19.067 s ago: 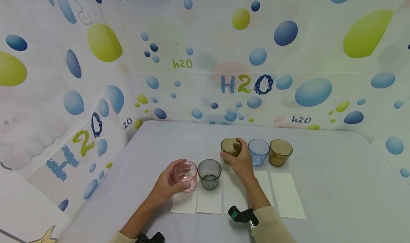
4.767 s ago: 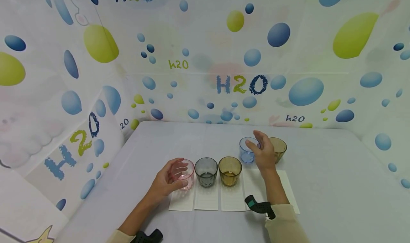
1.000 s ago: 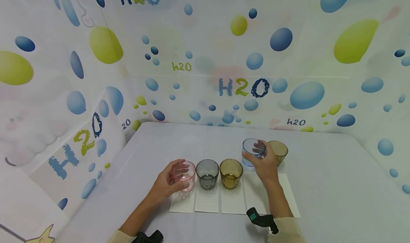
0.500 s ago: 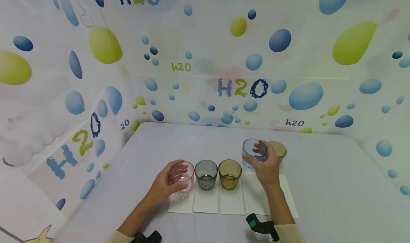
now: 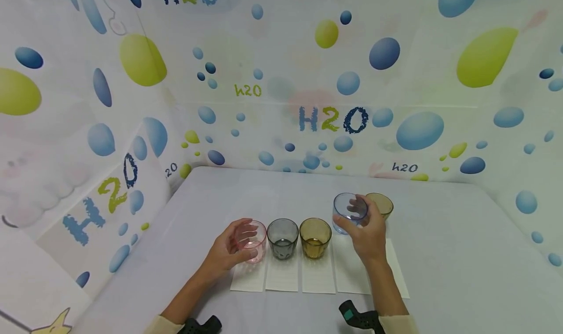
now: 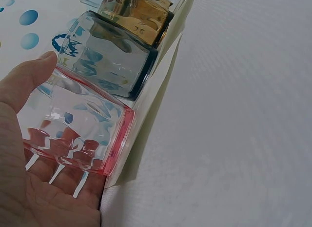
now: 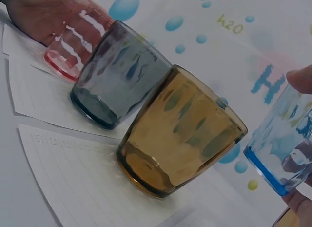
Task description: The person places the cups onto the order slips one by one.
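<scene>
My left hand [image 5: 226, 251] is curled round a clear pink glass [image 5: 260, 233] at the left end of the front row; its fingers show through the wall in the left wrist view. Beside it a grey glass [image 5: 283, 238] and an amber glass [image 5: 315, 238] stand upright on paper strips. My right hand [image 5: 369, 233] grips a blue glass [image 5: 341, 214] from its right side, thumb in front and fingers behind. In the right wrist view, the blue glass [image 7: 280, 144] appears raised beside the amber one. Behind the right hand is a second amber glass [image 5: 383, 204], partly covered.
Several white paper strips [image 5: 318, 281] lie side by side on the white table [image 5: 453, 256]. Those at the right [image 5: 352, 275] carry no glass; the right forearm crosses over them. A printed backdrop [image 5: 281, 55] rises behind the table's far edge.
Earlier, the right hand held the amber glass, now beside the grey one. It then took the blue glass and has brought it slightly nearer. The left hand stays at the pink glass.
</scene>
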A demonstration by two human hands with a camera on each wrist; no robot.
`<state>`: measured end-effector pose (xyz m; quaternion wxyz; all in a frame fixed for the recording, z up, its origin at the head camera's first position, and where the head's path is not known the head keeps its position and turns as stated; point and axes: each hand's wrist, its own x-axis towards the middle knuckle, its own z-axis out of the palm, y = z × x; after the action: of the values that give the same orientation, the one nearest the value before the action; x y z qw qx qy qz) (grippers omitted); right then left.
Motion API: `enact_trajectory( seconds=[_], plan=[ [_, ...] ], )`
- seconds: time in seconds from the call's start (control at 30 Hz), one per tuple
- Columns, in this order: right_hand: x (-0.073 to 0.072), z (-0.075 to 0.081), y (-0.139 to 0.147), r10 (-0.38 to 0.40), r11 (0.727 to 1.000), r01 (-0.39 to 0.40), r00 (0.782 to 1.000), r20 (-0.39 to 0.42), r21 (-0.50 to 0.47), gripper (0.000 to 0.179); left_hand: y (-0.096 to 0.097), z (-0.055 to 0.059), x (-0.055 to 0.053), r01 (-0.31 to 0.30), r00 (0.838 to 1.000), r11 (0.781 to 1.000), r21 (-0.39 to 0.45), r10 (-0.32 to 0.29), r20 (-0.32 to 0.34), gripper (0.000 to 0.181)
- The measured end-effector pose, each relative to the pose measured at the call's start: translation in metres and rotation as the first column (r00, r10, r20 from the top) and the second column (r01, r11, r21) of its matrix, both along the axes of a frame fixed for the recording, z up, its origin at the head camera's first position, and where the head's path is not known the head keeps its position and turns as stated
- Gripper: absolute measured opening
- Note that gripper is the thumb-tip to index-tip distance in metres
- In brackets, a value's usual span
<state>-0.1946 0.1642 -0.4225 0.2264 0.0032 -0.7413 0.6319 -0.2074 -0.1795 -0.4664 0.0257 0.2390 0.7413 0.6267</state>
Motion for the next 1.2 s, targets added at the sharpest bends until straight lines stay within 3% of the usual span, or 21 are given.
enact_trajectory(
  seconds=[0.33,1.2],
  plan=[
    [0.002,-0.005,0.0,-0.02,1.0,0.019,0.995,-0.097,-0.012,0.064,0.0,-0.002,-0.001,-0.003,1.0,1.0,-0.007,0.003,-0.007,0.074],
    [-0.008,-0.035,0.006,-0.003,0.998,0.003,1.0,0.005,-0.057,0.06,-0.001,-0.004,-0.003,-0.009,0.998,1.0,-0.022,0.008,-0.057,0.071]
  ],
)
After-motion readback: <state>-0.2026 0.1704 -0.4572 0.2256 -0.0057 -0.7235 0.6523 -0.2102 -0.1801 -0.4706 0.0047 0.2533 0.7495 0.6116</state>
